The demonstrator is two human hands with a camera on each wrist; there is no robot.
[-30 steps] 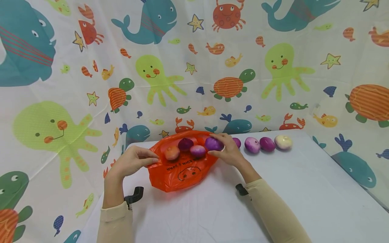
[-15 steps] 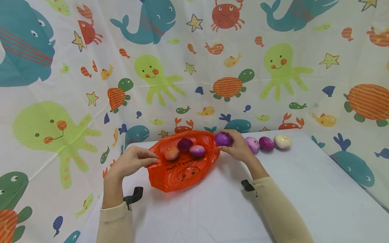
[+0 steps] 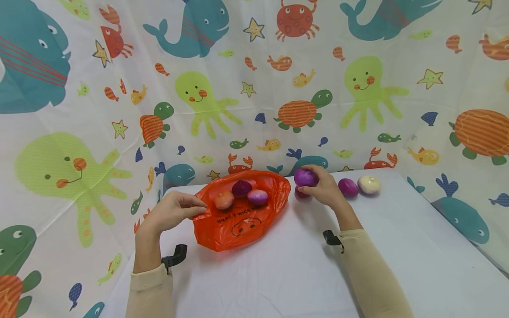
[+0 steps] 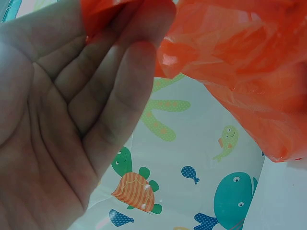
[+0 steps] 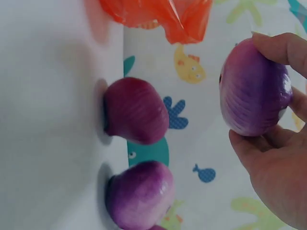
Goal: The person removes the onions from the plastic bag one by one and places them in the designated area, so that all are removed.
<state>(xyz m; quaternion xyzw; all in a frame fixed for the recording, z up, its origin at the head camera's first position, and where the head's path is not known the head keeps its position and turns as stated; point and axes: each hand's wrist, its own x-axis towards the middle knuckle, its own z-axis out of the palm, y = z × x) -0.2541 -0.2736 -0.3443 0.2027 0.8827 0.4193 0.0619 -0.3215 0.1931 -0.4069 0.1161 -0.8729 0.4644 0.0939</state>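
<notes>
An orange plastic bag lies open on the white table. Three onions sit in its mouth: a pale orange one, a dark purple one and a pink-purple one. My left hand pinches the bag's left rim; in the left wrist view its fingers fold over the orange film. My right hand grips a purple onion just above another onion on the table. In the right wrist view the held onion hangs above two resting onions.
A purple onion and a whitish onion continue the row to the right along the table's back edge. A sea-animal patterned curtain closes off the back and sides. Bare white tabletop stretches in front of the bag.
My right hand has carried the purple onion out of the bag's mouth and to the right, over the row of onions. The left hand has kept its pinch on the bag rim.
</notes>
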